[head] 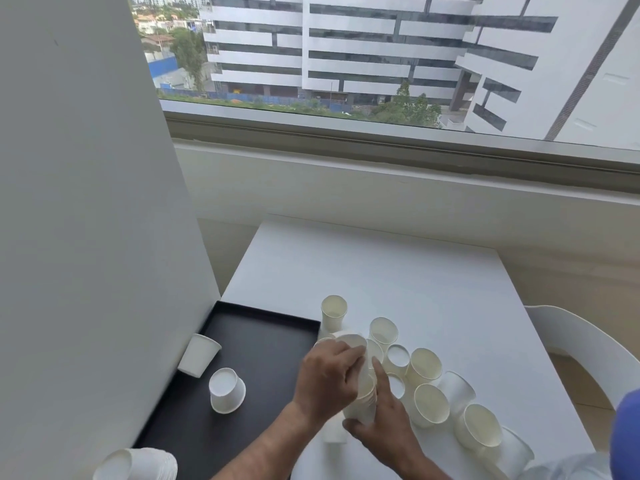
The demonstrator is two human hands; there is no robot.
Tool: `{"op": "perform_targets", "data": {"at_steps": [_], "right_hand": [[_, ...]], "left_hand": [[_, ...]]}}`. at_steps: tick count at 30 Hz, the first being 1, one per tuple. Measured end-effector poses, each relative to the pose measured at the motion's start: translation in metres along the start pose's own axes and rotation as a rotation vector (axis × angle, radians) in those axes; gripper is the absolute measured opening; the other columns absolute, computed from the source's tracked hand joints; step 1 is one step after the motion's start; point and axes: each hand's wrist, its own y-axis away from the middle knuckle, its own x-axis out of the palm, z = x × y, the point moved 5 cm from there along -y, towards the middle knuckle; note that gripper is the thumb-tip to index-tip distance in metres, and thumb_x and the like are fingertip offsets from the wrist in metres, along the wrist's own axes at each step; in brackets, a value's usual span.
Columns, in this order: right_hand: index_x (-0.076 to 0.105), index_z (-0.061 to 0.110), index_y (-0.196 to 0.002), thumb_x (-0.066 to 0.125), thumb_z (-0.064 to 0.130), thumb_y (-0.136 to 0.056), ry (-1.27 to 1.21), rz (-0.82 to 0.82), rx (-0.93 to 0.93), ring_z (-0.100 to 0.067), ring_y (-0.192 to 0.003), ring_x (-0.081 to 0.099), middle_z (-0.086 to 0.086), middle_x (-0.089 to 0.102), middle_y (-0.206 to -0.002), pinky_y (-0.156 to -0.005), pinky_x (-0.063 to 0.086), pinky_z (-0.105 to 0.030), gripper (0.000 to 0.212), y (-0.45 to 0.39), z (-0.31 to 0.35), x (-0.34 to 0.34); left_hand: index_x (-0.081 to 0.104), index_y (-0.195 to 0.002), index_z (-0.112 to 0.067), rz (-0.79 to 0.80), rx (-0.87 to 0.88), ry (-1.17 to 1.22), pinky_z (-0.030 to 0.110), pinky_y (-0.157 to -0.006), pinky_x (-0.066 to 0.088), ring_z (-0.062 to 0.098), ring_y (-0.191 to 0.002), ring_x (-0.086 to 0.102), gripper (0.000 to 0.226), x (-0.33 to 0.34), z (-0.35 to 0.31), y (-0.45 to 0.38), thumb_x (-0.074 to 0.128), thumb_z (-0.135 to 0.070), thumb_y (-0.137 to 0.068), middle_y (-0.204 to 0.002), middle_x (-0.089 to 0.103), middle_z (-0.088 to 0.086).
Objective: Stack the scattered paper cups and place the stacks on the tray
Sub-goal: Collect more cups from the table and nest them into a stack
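Observation:
Several white paper cups [424,367] stand scattered on the white table [398,271], most upright, a few upside down. My left hand [329,375] grips a single cup [349,341] from above and holds it over a short stack of cups [363,403]. My right hand [384,424] clasps that stack from below and the right. A black tray [263,348] lies left of the hands. On it one cup [199,355] leans against the wall and another cup [227,389] sits upside down. A long cup stack [138,465] lies on its side at the tray's near corner.
A white wall panel [86,220] borders the tray's left side. A white chair [588,348] stands at the table's right edge. A window ledge [381,157] runs behind the table. Something blue [625,434] sits at the bottom right corner.

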Motion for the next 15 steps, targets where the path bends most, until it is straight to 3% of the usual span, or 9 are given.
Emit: {"op": "perform_targets", "data": {"at_steps": [3,7,9,11,13,15], "right_hand": [[-0.014,0.044,-0.148,0.071,0.039,-0.063,-0.043,-0.033,-0.007,0.004,-0.091,0.061,0.029,0.059,-0.118,-0.072,0.05,-0.016,0.12,0.001,0.004,-0.006],[-0.009,0.048,-0.149,0.072,0.048,-0.068,-0.069,-0.057,-0.051,-0.001,-0.092,0.065,0.024,0.064,-0.114,-0.071,0.052,-0.018,0.114,0.003,0.012,-0.008],[-0.003,0.05,-0.149,0.071,0.046,-0.069,-0.055,-0.083,-0.076,-0.004,-0.093,0.065,0.022,0.061,-0.117,-0.073,0.052,-0.02,0.108,0.005,0.015,-0.009],[0.017,0.051,-0.146,0.071,0.045,-0.07,-0.024,-0.082,-0.106,-0.004,-0.107,0.06,0.02,0.055,-0.125,-0.085,0.05,-0.022,0.094,0.008,0.016,-0.008],[0.029,0.055,-0.134,0.073,0.042,-0.067,0.006,-0.078,-0.117,-0.004,-0.112,0.056,0.02,0.055,-0.125,-0.089,0.048,-0.021,0.082,0.009,0.015,-0.007],[0.033,0.051,-0.133,0.075,0.038,-0.063,0.021,-0.081,-0.101,-0.006,-0.109,0.056,0.018,0.056,-0.122,-0.086,0.047,-0.022,0.083,0.009,0.012,-0.006]], "left_hand": [[0.069,-0.081,-0.02,0.097,0.042,-0.046,0.034,-0.052,0.049,0.019,-0.062,0.055,0.011,0.006,-0.006,0.008,0.06,-0.022,-0.088,-0.066,0.061,-0.004],[0.061,-0.075,-0.02,0.218,0.069,-0.059,0.031,-0.047,0.043,0.019,-0.058,0.049,0.017,0.012,-0.004,0.019,0.053,-0.028,-0.087,-0.064,0.058,-0.002],[0.064,-0.082,-0.019,0.336,0.052,-0.043,0.036,-0.055,0.049,0.02,-0.065,0.053,0.025,0.017,-0.001,0.023,0.044,-0.033,-0.09,-0.072,0.063,0.0],[0.071,-0.093,-0.021,0.414,0.008,0.063,0.036,-0.065,0.052,0.019,-0.075,0.059,0.032,0.017,0.003,0.027,0.044,-0.037,-0.093,-0.08,0.068,-0.001],[0.073,-0.1,-0.022,0.385,-0.077,0.213,0.032,-0.074,0.052,0.016,-0.085,0.061,0.027,0.011,0.012,0.028,0.052,-0.037,-0.093,-0.088,0.07,-0.004],[0.073,-0.113,-0.022,0.274,-0.16,0.175,0.032,-0.086,0.052,0.016,-0.102,0.062,0.027,0.003,0.032,0.026,0.06,-0.03,-0.091,-0.104,0.072,-0.005]]}}
